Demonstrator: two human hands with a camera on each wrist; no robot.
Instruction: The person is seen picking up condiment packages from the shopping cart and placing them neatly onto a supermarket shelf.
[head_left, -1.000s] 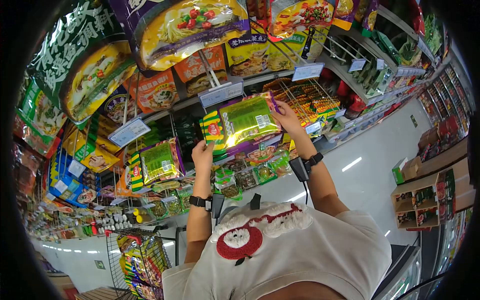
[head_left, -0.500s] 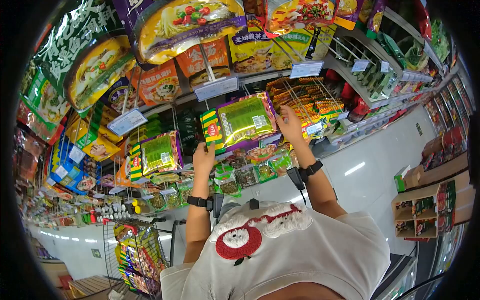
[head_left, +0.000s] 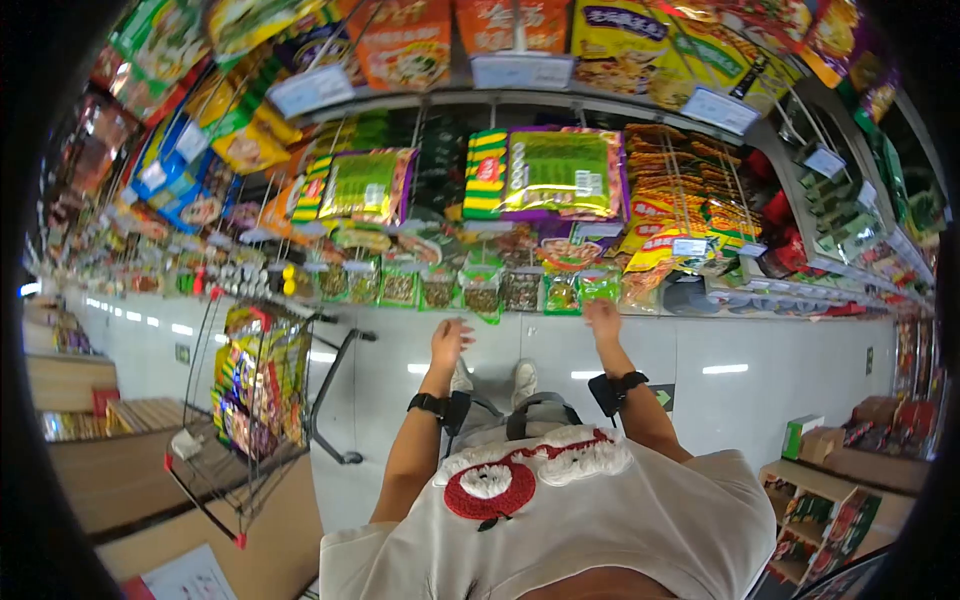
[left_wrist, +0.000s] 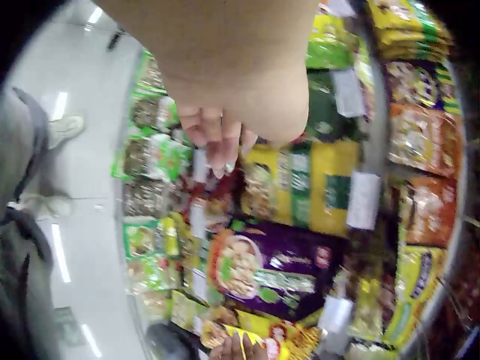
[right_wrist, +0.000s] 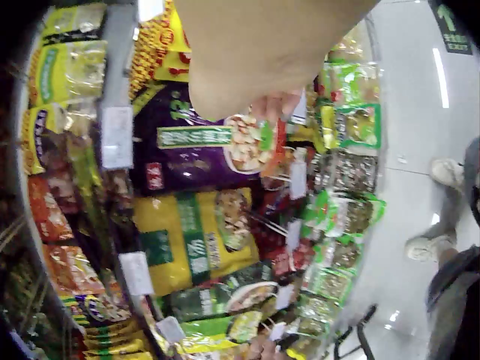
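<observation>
A large packet (head_left: 550, 175) with a shiny green panel, a yellow-green striped end and purple edges sits on the shelf rack in the head view. A similar packet (head_left: 360, 185) is to its left. Both hands are empty, below the rack and in front of the body. The left hand (head_left: 452, 340) is relaxed, its fingers (left_wrist: 217, 142) loosely bent in the left wrist view. Nearest to the right hand (head_left: 602, 320) in the head view are small green-edged bags (head_left: 562, 292). In the right wrist view its fingers (right_wrist: 276, 106) overlap a purple packet (right_wrist: 180, 142).
A wire shopping cart (head_left: 340, 420) holding several large packets (head_left: 262, 375) stands at left. Price tags (head_left: 520, 72) stick out from the rack. Yellow packets (head_left: 665, 225) hang to the right. Grey floor (head_left: 760, 390) lies between the shelf and cardboard displays (head_left: 820, 510).
Both hands have let go of the large green packet and dropped toward the body. It now rests on the rack. The head view has swung, showing more floor and the whole cart.
</observation>
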